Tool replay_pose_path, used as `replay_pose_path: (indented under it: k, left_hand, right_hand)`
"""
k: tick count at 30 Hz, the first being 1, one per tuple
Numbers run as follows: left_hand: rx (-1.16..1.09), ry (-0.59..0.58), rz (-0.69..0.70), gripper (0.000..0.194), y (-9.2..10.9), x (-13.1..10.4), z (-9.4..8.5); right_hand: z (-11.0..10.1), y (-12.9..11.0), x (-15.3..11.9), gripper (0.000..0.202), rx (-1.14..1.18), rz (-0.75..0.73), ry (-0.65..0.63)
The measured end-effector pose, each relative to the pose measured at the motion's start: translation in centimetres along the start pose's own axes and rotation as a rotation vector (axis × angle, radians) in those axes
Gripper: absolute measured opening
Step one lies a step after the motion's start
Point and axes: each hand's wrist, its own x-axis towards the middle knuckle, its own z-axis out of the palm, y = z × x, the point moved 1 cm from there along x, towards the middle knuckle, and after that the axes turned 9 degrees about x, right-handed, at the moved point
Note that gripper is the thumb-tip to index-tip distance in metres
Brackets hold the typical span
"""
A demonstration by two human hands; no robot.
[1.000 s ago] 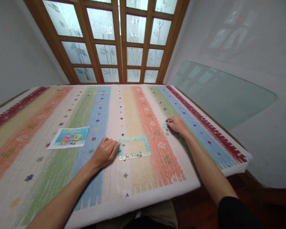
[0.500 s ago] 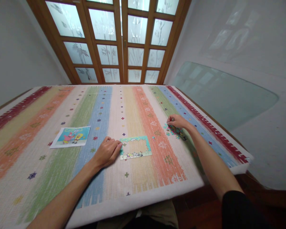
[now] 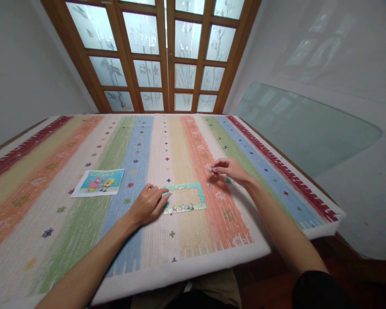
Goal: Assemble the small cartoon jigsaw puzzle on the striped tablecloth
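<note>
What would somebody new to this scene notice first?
Probably the brightly striped cloth spread across the table, with the tall wooden glass-paned doors beyond it. Next, perhaps, the partly built puzzle frame between the two hands, and the colorful cartoon picture lying to its left.

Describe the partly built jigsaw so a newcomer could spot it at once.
Find the striped tablecloth, then the left hand near its middle. Against those fingertips lies the jigsaw, a partly turquoise rectangular border. Its open centre shows cloth, unlike the solid printed picture further left.
</note>
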Motion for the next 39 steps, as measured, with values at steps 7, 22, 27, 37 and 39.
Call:
replay_pose_path:
  k: [7, 22, 27, 37, 39]
  left_hand:
    - [0.032, 0.013, 0.037, 0.023, 0.6, 0.1, -0.1]
    - [-0.024, 0.050, 0.074, 0.024, 2.8, 0.7, -0.1]
    - [-0.007, 0.055, 0.047, 0.021, 2.7, 0.7, 0.1]
    - [-0.018, 0.019, 0.039, 0.017, 2.5, 0.5, 0.5]
    - [-0.023, 0.006, 0.037, 0.017, 2.5, 0.5, 0.5]
  right_hand:
    - [6.7, -1.7, -0.8, 0.014, 0.217, 0.034, -0.191]
    - [11.9, -1.3, -2.6, 0.022, 0.386, 0.160, -0.289]
    - [12.8, -1.2, -2.6, 0.027, 0.415, 0.134, -0.316]
    - [13.2, -0.9, -2.7, 0.021, 0.262, 0.058, -0.248]
    - [13.4, -1.0, -2.7, 0.021, 0.232, 0.048, -0.236]
